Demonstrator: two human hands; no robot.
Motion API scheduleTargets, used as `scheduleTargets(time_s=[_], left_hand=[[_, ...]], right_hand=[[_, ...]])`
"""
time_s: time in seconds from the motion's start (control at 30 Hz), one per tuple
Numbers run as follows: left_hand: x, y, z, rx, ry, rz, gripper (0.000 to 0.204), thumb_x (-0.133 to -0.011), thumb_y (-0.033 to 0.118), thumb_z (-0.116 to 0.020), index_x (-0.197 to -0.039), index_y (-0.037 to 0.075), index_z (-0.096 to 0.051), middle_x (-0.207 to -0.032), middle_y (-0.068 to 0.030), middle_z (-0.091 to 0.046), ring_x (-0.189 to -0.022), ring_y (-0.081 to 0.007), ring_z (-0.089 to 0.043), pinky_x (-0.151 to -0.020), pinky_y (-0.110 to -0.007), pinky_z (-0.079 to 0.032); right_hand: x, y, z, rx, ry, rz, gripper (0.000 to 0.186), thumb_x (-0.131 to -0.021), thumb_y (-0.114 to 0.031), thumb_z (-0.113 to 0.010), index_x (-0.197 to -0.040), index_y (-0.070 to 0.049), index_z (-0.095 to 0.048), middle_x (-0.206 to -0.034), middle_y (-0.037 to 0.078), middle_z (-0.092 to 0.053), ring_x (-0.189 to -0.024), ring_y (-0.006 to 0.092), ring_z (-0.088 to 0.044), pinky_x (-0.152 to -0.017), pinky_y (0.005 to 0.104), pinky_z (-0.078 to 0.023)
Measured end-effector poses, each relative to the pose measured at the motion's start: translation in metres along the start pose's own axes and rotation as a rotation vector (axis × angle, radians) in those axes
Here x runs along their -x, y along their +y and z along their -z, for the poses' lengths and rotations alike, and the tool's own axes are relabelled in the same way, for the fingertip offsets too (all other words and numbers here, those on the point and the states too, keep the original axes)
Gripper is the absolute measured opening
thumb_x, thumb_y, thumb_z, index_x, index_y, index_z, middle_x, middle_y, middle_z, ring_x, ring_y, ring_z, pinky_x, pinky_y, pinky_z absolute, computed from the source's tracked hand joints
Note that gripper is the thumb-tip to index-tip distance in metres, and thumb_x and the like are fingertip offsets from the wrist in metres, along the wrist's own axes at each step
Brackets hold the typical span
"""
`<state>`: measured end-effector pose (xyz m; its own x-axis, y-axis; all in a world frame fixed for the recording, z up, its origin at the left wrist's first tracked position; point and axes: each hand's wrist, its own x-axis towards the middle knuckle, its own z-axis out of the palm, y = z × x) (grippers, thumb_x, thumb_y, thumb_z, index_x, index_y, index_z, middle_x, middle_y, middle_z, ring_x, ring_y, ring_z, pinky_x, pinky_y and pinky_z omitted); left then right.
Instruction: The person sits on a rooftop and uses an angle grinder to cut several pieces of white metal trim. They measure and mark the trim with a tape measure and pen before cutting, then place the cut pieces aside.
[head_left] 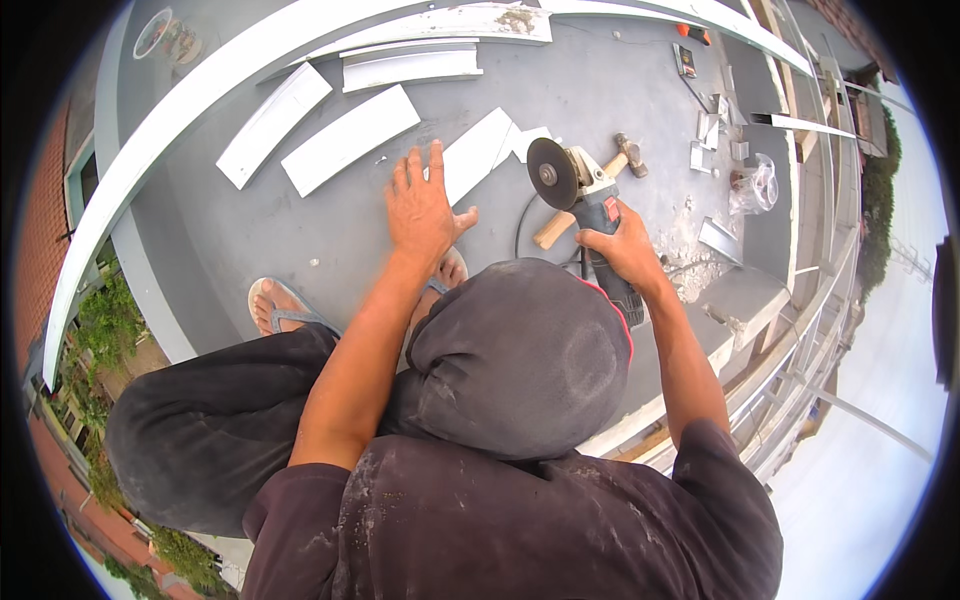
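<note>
My right hand (628,246) is wrapped round the body of an angle grinder (598,205) with a dark cutting disc (552,172) at its far end. Whether the disc spins cannot be told. Fingers stretched and apart, my left hand (420,208) holds nothing. It is over the grey floor beside a cut white channel piece (472,155), its fingertips close to that piece's left end. Behind the grinder lies a hammer (630,156), its wooden handle (553,231) partly hidden.
Several white channel pieces (350,140) lie farther off on the grey floor (340,215). A long white strip (150,165) arcs across the left. At right are metal offcuts (708,130), a clear plastic cup (753,185), rubble (688,235) and a ledge with a drop beyond. A cord (520,228) trails beside the grinder.
</note>
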<state>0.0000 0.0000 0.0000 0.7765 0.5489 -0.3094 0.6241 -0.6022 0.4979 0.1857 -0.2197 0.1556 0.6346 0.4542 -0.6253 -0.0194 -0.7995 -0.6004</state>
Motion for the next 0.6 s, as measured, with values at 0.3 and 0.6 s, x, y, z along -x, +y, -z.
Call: scheduleTargets(time_s=[0.3,0.6], left_hand=[[-0.065,-0.039,0.076,0.213,-0.536,-0.052,0.086,-0.087,0.043,-0.089,-0.16,0.009,-0.059,-0.15,-0.019,-0.064,-0.142,-0.0398,-0.057,-0.119,-0.049,-0.049],[-0.024,-0.021,0.017,0.058,-0.068,-0.064,0.071,-0.089,0.049,-0.087,-0.142,0.005,-0.072,-0.127,-0.0124,-0.068,-0.122,-0.033,-0.063,-0.103,-0.046,-0.054]], right_hand=[[0.02,-0.017,0.002,-0.041,-0.013,-0.123,0.044,-0.085,-0.019,-0.083,-0.121,0.002,-0.068,-0.1,0.009,-0.074,-0.076,0.0152,-0.068,-0.072,0.0335,-0.056],[-0.007,-0.021,-0.01,0.12,-0.063,-0.088,0.058,-0.082,-0.024,-0.085,-0.129,0.005,-0.067,-0.105,0.012,-0.075,-0.092,0.0209,-0.07,-0.086,0.0376,-0.057]])
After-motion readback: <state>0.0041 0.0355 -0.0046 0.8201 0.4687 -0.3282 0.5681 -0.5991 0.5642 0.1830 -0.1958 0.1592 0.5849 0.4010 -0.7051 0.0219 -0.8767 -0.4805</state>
